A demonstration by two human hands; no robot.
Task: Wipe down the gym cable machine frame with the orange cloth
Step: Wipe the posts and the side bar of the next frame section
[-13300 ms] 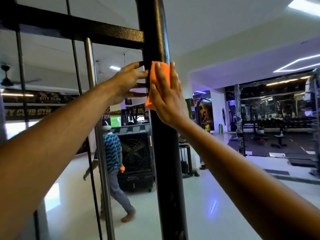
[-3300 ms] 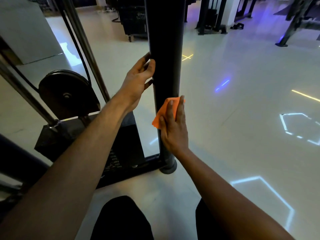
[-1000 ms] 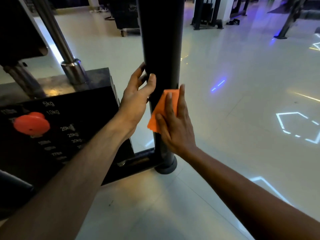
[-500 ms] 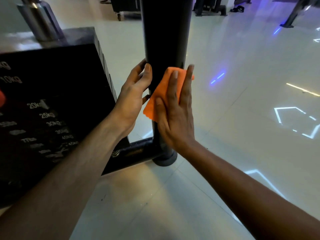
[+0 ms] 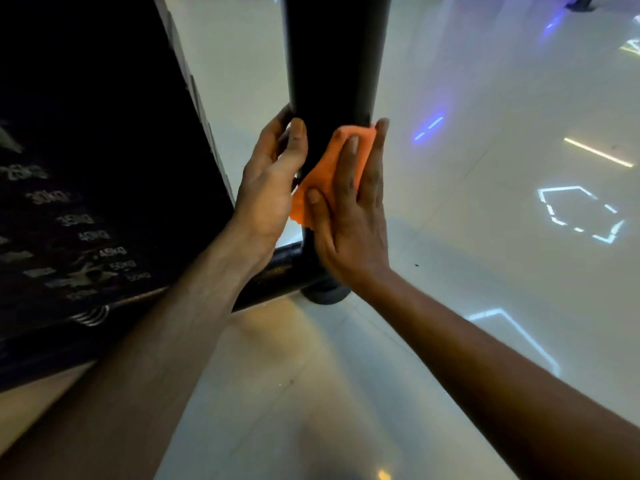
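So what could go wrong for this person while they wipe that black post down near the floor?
The right hand presses the orange cloth with flat fingers only, so it could slip and drop. The left hand holds the post close to the weight stack, where fingers might knock its edge. The floor looks glossy, so footing may be slippery.

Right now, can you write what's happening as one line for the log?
right hand: presses orange cloth flat on black post | left hand: grips post | spot: near base

Left hand (image 5: 268, 192) and right hand (image 5: 349, 220): bare, without gloves, rings or watch. Both forearms bare to the frame edge; sleeves not visible.
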